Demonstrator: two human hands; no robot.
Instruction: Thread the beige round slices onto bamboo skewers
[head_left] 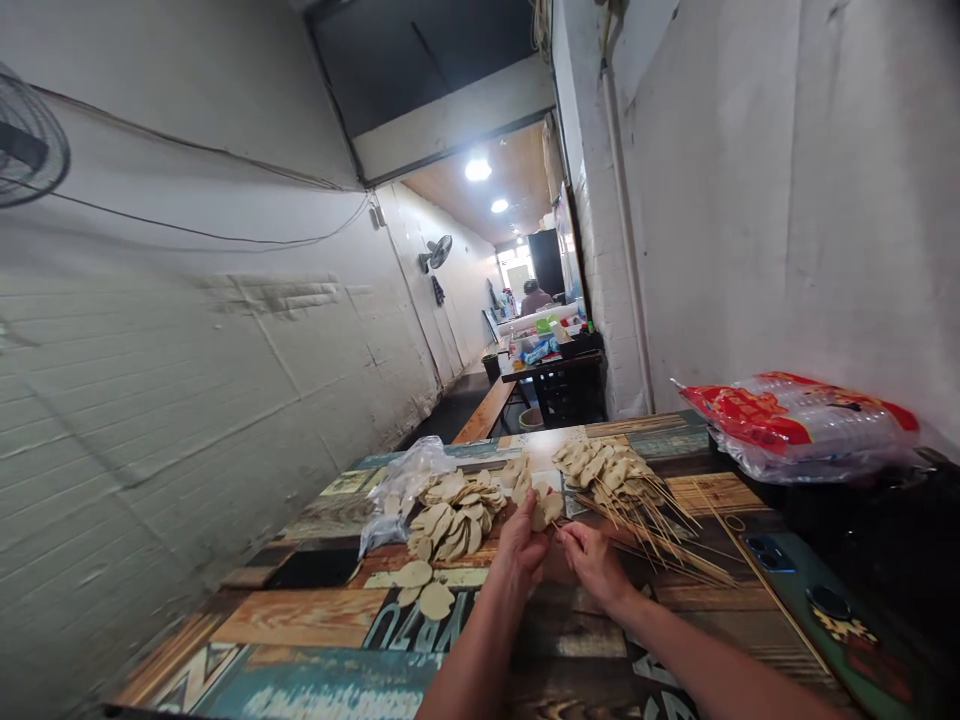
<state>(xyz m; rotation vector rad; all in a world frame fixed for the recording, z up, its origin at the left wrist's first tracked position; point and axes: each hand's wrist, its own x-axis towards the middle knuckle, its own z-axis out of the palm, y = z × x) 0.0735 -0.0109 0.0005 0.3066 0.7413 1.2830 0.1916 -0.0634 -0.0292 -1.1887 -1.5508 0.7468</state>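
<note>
Though narrow, room (150, 340) around hands (523, 540) (594, 564), patchwork tabletop (300, 615)

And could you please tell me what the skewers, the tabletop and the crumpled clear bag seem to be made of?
Skewers: probably bamboo or wood, apparently uncoated, judging by their straw colour and straightness. Tabletop: wood or printed laminate, hard to say; grain shows, with a sheen at the far edge. Bag: most likely thin, glossy plastic, being transparent and wrinkled.

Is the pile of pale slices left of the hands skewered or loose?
Loose, it seems: nothing pokes from the left pile, while sticks jut from the right pile.
</note>
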